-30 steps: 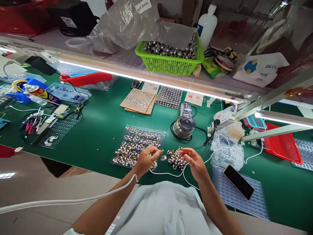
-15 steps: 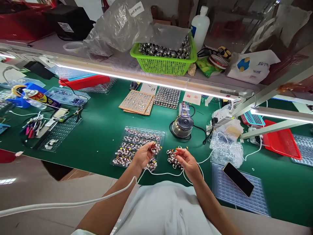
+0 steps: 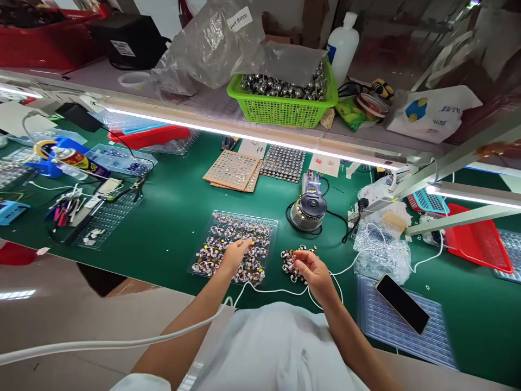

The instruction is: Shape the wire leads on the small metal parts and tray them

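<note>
- Small white-and-yellow parts [image 3: 209, 266] are filling a clear tray [image 3: 272, 236] under the left hand [image 3: 235, 256]; more are lying in a loose pile [image 3: 290, 263] by the right hand [image 3: 316, 274].
- Left fingertips are pinching close together, but can't tell if they're gripping anything. Right fingers are half curling over the pile; can't tell their grip either.
- Parts are crowding tight, so imo a brushing finger could be bumping neighbours loose.
- White cable [image 3: 277, 291] is snaking between hands and shirt, maybe snagging a wrist.
- Round device [image 3: 310, 210] is standing behind the pile; phone [image 3: 402, 303] is lying on stacked trays [image 3: 391, 326].
</note>
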### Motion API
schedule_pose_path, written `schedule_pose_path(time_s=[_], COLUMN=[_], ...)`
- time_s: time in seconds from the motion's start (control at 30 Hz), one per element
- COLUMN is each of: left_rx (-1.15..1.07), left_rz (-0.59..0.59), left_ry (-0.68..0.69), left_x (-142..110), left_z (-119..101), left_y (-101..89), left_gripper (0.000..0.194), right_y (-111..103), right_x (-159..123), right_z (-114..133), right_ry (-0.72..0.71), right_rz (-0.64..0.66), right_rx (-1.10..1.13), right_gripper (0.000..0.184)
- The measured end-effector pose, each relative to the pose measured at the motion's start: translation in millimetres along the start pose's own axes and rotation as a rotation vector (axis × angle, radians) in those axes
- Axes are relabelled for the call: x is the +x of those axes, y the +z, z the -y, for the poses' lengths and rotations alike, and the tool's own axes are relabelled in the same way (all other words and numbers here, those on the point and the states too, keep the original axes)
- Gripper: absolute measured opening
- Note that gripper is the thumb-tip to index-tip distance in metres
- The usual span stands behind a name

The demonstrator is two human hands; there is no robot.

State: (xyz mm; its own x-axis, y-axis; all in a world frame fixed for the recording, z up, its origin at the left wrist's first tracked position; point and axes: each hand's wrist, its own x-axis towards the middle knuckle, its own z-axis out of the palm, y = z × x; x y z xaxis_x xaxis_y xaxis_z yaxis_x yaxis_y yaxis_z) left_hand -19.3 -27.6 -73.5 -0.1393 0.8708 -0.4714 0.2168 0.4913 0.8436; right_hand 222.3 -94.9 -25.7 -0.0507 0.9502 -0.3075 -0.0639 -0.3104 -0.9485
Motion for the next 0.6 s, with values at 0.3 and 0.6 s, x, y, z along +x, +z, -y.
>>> schedule_pose_path(time_s=[0.3,0.6], left_rx=[-0.407,-0.119], left_rz=[0.305,0.17], left_ry=[0.161,0.563], left_x=[-89.7,-111.0], left_z=[-65.3,-92.8], left_y=[57.1,55.0], left_gripper=[0.026,0.009], right_y=[20.3,5.8], right_x=[-22.6,-41.0], right_z=[39.5,61.8], right_ry=[-0.429,-0.359], right_rz=[-0.122,-0.137], right_rx=[-0.383,-0.401], right_gripper=[0.053,0.031])
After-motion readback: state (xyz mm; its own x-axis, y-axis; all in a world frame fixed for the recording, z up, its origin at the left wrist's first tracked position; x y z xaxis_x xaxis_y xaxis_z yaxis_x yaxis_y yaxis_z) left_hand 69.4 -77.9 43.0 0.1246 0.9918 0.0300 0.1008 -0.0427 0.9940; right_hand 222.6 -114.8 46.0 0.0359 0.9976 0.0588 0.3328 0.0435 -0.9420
